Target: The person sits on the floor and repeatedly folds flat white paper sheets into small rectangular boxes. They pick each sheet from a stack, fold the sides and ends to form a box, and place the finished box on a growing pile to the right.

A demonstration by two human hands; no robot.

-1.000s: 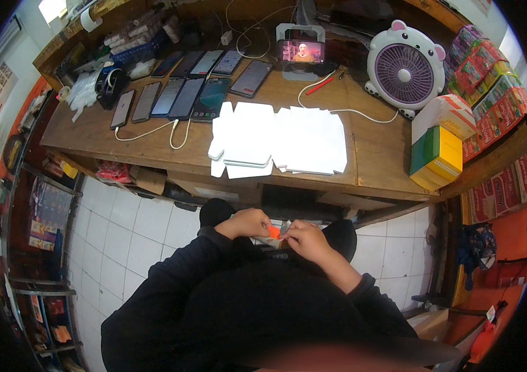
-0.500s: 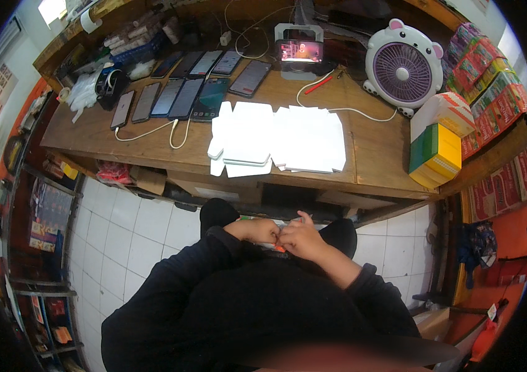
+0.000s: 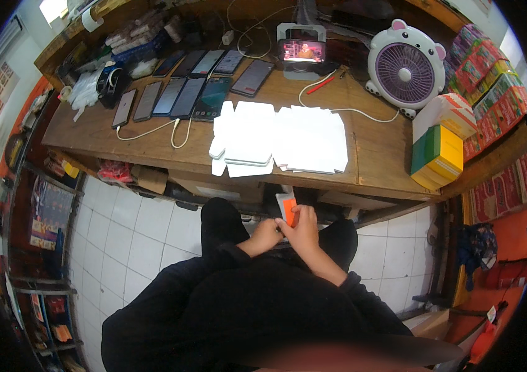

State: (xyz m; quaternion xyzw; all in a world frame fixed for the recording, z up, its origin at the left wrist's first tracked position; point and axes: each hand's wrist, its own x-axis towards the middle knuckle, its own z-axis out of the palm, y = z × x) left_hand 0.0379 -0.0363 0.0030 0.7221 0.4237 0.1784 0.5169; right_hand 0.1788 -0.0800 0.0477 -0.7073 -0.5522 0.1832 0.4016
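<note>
Orange-and-grey card [image 3: 289,212] is pinched by the right hand [image 3: 303,229], ahead of the left hand [image 3: 265,237], which is held close beside the right, its grip impossible to tell, while white cardboard pieces [image 3: 310,138] are laid farther off on the wooden table [image 3: 380,149].

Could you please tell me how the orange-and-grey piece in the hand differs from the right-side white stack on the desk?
Colour: the orange-and-grey piece is bright orange and pale grey; the white stack looks plain white.
Size: the piece appears much smaller than the stack.
Pose: the piece is held by the right hand; the stack lies flat on the desk.
</note>
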